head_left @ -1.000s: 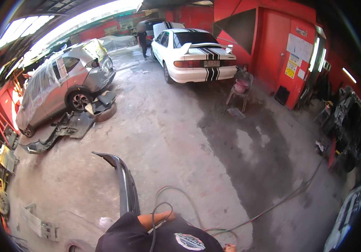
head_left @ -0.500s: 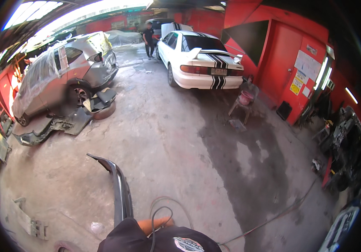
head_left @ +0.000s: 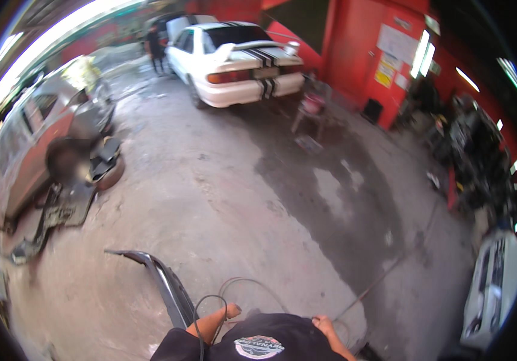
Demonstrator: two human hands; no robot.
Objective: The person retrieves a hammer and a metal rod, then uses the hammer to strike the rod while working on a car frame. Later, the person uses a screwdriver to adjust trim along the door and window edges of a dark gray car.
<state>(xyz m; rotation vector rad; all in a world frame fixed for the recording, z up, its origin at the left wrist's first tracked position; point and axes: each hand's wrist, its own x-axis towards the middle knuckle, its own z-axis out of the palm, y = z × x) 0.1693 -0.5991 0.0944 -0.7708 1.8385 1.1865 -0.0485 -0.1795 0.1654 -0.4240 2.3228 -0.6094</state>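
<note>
My left hand (head_left: 232, 310) is low in the view, in front of my black shirt, curled around a thin dark hose (head_left: 205, 301) that loops up past my forearm. My right hand (head_left: 324, 325) sits at my right side, touching or close to a paler hose (head_left: 371, 285) that runs off across the concrete to the right; its fingers are too small to read. A dark grey car bumper (head_left: 165, 283) lies on the floor just left of my left arm.
A white car with black stripes (head_left: 234, 60) is parked at the back and a grey car (head_left: 35, 144) at the left with loose body parts (head_left: 68, 204) beside it. A person (head_left: 155, 45) stands far back. A stool (head_left: 311, 111) stands by the red wall; white panels (head_left: 496, 289) lie at the right.
The view has swung, so both cars sit further left and nearer the top. My right hand has come into view at my side. The left arm stays by the hose.
</note>
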